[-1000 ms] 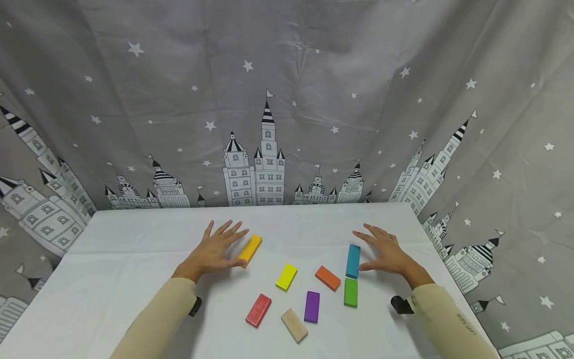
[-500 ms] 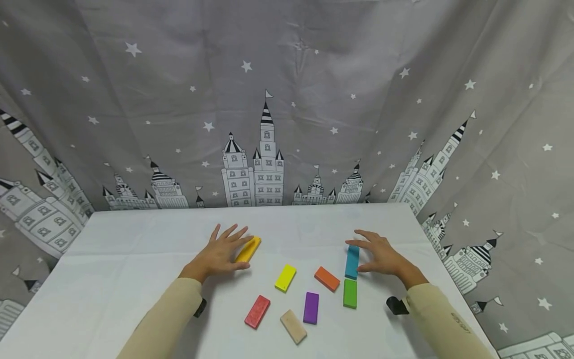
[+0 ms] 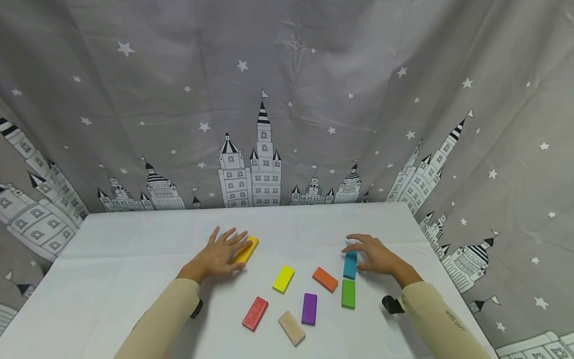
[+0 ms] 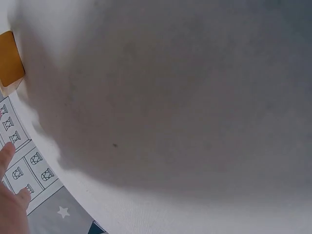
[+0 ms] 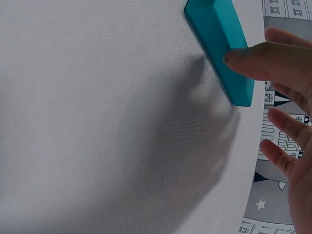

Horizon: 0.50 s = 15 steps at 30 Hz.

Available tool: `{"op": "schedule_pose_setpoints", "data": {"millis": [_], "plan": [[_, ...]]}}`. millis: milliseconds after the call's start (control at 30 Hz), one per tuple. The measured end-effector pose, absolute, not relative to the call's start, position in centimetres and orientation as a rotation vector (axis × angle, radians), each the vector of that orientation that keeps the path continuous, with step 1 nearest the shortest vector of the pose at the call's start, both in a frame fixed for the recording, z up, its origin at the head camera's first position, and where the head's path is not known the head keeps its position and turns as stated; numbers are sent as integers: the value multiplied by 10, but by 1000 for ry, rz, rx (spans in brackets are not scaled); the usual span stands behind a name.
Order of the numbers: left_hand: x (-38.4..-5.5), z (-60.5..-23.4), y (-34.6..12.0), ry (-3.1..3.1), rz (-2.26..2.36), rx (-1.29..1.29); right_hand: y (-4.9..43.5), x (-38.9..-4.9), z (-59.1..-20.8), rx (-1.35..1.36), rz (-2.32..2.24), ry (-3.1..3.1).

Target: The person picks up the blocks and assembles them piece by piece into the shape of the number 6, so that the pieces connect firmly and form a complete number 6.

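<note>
Right hand [image 3: 378,257] has moved onto blue block [image 3: 350,268], its long way toward table's [image 3: 134,249] far edge; left hand [image 3: 218,255] covers slanted gold block [image 3: 245,253]; can't tell if either grips.

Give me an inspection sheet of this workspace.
Surface: white tabletop; small dark speck in the left wrist view.
Job's things: amber block and blue block, both partly covered.
Clutter: yellow block, red block, wooden block, purple block, orange block, green block.
Grips: left grip spread over the amber block; right grip at the blue block, firm hold unclear.
Cables: nothing seen.
Surroundings: grey castle-printed curtain behind.
</note>
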<state>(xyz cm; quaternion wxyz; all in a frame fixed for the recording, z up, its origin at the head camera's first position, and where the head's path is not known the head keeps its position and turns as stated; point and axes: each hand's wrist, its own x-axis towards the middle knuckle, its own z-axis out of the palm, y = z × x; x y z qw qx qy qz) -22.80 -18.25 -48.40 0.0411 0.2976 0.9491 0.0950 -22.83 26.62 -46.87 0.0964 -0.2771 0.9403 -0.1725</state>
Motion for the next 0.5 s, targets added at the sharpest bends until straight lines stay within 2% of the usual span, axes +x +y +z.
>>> {"op": "schedule_pose_setpoints", "data": {"millis": [500], "plan": [[-227, -489, -183, 2894, 251, 886, 262, -230, -470, -827, -469, 2721]]}}
